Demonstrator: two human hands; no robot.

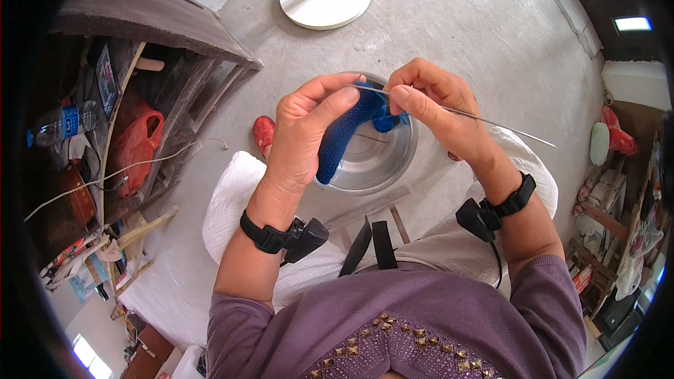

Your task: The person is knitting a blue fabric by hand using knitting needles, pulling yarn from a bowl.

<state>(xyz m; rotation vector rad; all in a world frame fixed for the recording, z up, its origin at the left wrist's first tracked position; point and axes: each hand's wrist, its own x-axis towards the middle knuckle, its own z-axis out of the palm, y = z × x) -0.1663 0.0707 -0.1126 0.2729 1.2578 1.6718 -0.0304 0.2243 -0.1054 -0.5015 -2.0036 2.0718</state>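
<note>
A strip of dark blue knitting hangs from my left hand, whose thumb and fingers pinch its upper edge. My right hand grips a long thin metal knitting needle between thumb and fingers. The needle runs from the top of the knitting, under my right thumb, and sticks out far to the right. Just below the right fingers, blue yarn shows as a small ball over a round steel basin. Whether a second needle sits in the left hand's stitches, I cannot tell.
A white round stand base is on the concrete floor ahead. To the left is a wooden cabinet with a red plastic bag and a water bottle. A wooden stool edge lies between my knees. Clutter lines the right wall.
</note>
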